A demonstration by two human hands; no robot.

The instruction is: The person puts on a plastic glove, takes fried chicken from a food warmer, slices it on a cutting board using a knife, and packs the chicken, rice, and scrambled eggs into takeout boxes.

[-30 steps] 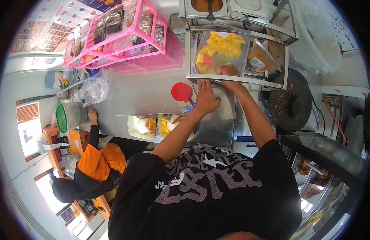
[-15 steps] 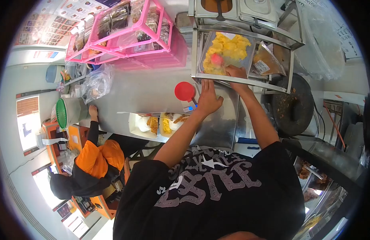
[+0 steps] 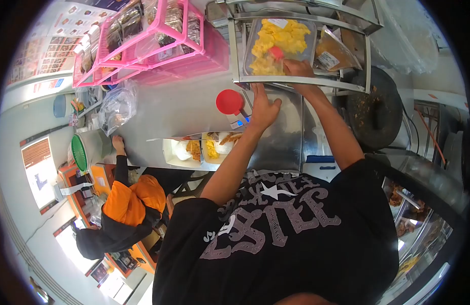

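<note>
My right hand (image 3: pixel 297 68) reaches over the lower front rail of the metal rack. Its fingers are closed, apparently on a small red scoop (image 3: pixel 276 53) that is partly blurred. The scoop is in a clear plastic container (image 3: pixel 312 38) of yellow scrambled egg (image 3: pixel 280 38). My left hand (image 3: pixel 265 109) is just in front of the rack, fingers stretched out towards the rail and thumb apart, holding nothing. Beside it, a red cup with a handle (image 3: pixel 230 102) rests on a small digital scale (image 3: pixel 239 123). Two open food boxes (image 3: pixel 168 157) hold rice, egg and fried pieces.
Pink baskets (image 3: pixel 181 63) of packets stand at the back left. The metal rack (image 3: pixel 301 81) also holds a bag of brown powder (image 3: pixel 336 51). A large stone mortar (image 3: pixel 374 109) sits on the right. Another person (image 3: pixel 128 203) in black and orange touches the counter at left.
The view has shifted, so the rack and container sit higher. My right hand and the red scoop have moved slightly within the egg container. My left hand stays by the rail.
</note>
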